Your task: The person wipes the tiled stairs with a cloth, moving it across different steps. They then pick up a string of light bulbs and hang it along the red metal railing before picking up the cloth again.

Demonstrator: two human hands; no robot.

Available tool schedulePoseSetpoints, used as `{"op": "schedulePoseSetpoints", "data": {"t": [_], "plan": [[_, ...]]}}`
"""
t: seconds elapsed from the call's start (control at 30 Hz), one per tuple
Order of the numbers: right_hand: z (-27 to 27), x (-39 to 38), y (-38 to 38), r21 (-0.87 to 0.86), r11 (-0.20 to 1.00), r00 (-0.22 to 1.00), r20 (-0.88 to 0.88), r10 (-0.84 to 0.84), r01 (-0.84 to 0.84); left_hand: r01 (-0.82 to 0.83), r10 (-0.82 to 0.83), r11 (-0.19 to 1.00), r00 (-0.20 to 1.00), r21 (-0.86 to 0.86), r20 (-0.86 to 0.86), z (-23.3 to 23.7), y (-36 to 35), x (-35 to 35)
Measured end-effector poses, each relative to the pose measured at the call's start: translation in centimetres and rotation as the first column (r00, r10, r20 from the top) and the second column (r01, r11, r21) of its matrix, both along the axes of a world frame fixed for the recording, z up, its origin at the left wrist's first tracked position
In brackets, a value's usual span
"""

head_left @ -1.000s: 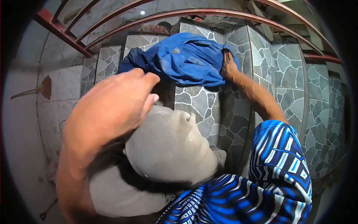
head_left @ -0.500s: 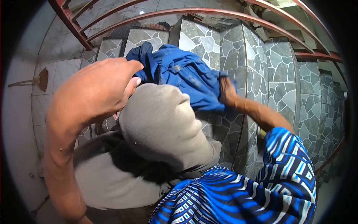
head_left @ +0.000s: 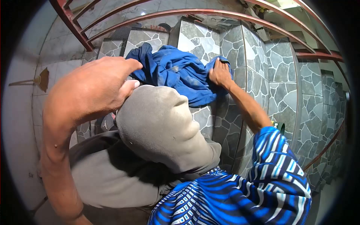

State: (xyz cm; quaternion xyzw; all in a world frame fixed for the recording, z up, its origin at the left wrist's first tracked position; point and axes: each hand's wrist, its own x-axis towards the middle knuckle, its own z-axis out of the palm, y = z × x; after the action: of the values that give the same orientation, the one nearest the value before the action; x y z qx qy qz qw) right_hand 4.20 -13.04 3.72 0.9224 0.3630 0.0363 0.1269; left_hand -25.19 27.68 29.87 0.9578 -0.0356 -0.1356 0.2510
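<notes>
A crumpled blue cloth (head_left: 180, 71) with pale stains lies over the stone-patterned tiled steps. My right hand (head_left: 221, 74) presses down on its right end, fingers stretched over a bunched fold. Above the raised knee in grey trousers (head_left: 153, 120), my left hand (head_left: 120, 80) is bent at the wrist, its thumb and index finger apart. The index fingertip is at the left edge of the cloth, and the thumb is by the top of the knee. The other fingers of that hand are hidden.
Red metal railings (head_left: 168, 15) curve across the top. More tiled steps (head_left: 283, 67) go down at the right, where a dark round object (head_left: 279, 127) sits behind my right sleeve. A broom (head_left: 43, 80) lies at the left near a pale wall (head_left: 22, 123).
My right hand has moved left and up, bringing the cloth's right end with it and bunching it closer. The dark round object now shows more fully. My left hand has barely shifted.
</notes>
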Motion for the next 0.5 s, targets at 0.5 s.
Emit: {"op": "schedulePoseSetpoints", "data": {"t": [0.5], "plan": [[-4.6, -10.1, 1.6, 0.371, 0.879, 0.952, -0.059, -0.299, 0.299, -0.075, 0.066, 0.994, 0.990, -0.074, -0.123, -1.3, 1.0, 0.9]]}}
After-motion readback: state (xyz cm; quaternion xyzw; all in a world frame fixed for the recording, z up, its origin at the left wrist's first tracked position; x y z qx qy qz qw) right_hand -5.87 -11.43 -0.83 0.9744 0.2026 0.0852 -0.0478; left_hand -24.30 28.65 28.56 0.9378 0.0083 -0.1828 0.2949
